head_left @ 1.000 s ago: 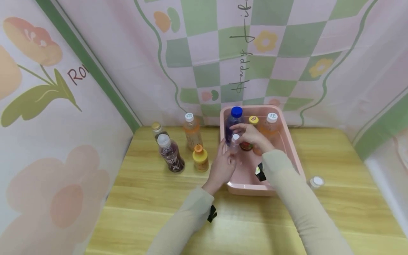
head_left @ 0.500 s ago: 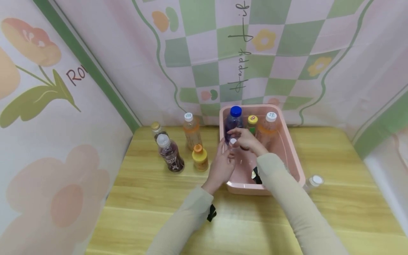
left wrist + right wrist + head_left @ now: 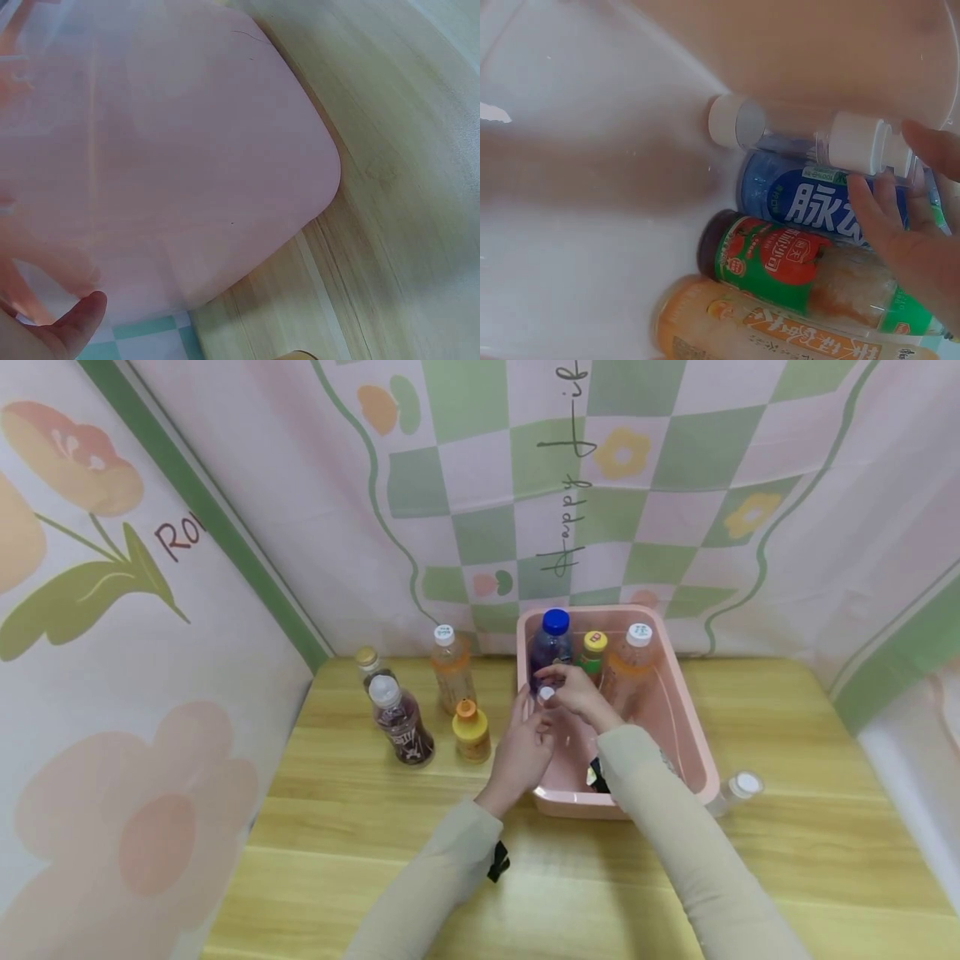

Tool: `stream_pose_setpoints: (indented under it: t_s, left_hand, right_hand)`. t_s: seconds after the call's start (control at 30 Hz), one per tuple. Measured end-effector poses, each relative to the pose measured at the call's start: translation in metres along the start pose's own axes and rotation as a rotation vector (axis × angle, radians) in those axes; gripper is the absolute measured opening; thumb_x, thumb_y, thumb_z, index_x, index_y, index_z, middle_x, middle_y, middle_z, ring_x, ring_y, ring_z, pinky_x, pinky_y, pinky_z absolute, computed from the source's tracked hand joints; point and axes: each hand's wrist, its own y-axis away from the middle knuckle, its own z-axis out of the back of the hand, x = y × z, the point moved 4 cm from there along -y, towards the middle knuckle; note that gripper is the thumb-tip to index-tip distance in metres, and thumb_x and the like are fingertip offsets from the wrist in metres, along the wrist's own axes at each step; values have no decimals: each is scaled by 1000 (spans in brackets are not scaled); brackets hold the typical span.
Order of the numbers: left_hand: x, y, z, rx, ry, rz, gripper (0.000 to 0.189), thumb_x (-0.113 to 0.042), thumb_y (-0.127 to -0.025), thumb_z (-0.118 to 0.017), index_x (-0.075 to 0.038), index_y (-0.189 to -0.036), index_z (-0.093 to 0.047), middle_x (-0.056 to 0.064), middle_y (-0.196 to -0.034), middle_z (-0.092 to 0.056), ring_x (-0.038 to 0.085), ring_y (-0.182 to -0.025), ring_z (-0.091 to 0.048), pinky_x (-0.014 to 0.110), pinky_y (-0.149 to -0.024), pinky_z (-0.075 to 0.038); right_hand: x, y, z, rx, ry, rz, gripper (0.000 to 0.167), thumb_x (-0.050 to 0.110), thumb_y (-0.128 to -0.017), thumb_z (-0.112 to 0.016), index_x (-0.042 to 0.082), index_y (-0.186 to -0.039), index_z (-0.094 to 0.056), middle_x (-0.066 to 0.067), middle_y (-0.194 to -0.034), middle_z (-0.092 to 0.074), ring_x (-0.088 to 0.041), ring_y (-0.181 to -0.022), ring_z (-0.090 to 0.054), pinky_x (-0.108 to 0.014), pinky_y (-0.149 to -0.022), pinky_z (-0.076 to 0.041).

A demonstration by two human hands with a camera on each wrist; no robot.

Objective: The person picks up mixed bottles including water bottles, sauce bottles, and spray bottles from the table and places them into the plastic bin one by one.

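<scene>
A clear, slim pump bottle [image 3: 791,131] with white ends stands in the left part of the pink tub [image 3: 693,727]. My right hand [image 3: 585,695] pinches its white top between thumb and fingers. Beside it in the right wrist view are a blue-labelled drink bottle [image 3: 795,196], a green-and-red sauce bottle [image 3: 780,259] and an orange-labelled bottle [image 3: 727,322]. My left hand [image 3: 521,758] holds the tub's left wall. Its thumb [image 3: 86,319] shows at the lower left of the left wrist view; the other fingers are mostly hidden there.
Left of the tub stand a yellow bottle with an orange cap [image 3: 472,737], a dark drink bottle [image 3: 405,727], a gold-capped bottle [image 3: 367,662] and an orange-banded bottle [image 3: 452,668]. A clear white-capped bottle [image 3: 744,785] is by the tub's right front corner. A patterned curtain hangs behind.
My right hand has moved slightly left and down, lowering the pump bottle deeper into the tub. My left hand has stayed on the wall.
</scene>
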Motion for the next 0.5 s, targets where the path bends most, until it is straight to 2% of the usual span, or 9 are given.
stream_pose_setpoints:
  t_s: [0.3, 0.5]
  left_hand:
    - [1, 2, 1, 13, 6, 0, 31, -15, -89, -53, -10, -117, -65, -2, -162, -14, 22, -100, -65, 20, -69, -51]
    - [1, 2, 1, 16, 12, -3, 31, -16, -90, -52, -9, -118, -64, -1, -162, -13, 24, -100, -65, 20, -67, -51]
  right_hand:
    - [0, 1, 0, -14, 9, -5, 57, -16, -72, -56, -8, -129, -51, -31, -128, -54, -41, -118, -53, -21, -74, -54]
    - [-2, 0, -1, 0, 28, -14, 57, -15, -74, -55, -6, -130, -50, -29, -131, -53, -41, -120, -53, -31, -84, -56]
